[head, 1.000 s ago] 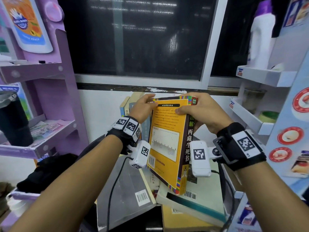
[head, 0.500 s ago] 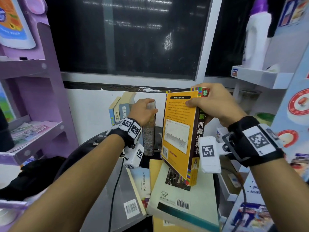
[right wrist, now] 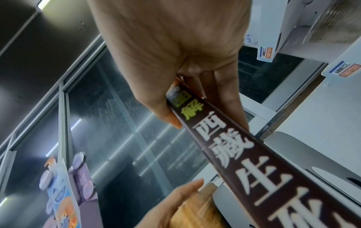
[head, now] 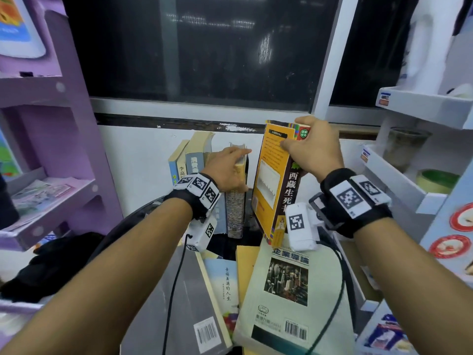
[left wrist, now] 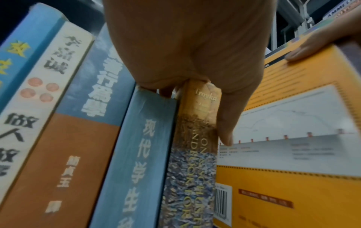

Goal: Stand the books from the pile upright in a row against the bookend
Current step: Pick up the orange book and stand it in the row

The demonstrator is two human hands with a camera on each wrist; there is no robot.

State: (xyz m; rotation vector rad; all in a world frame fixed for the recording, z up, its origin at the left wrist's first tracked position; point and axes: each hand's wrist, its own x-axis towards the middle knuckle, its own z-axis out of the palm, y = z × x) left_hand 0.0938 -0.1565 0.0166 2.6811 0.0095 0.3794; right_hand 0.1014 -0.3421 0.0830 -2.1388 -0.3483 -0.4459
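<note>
My right hand (head: 311,149) grips the top of a yellow book (head: 271,180) with a dark brown spine (right wrist: 254,154), thumb on the back cover. The book is held nearly upright, just right of a standing row of books (head: 194,162) by the wall, with a narrow gap between. My left hand (head: 227,166) grips the top of the row's rightmost book (left wrist: 195,138), which has a tan and mosaic spine. The pile lies nearer me, topped by a pale green book (head: 284,290). I cannot make out the bookend.
A purple shelf unit (head: 51,119) stands at the left and white shelves (head: 414,106) with jars at the right. A grey book with a barcode (head: 184,303) lies left of the pile, and a black cloth (head: 51,265) lies further left. Black wrist cables hang over the pile.
My right hand has lifted the yellow book off the pile, up and back to beside the row. My left hand has left the yellow book and taken hold of the row's end book.
</note>
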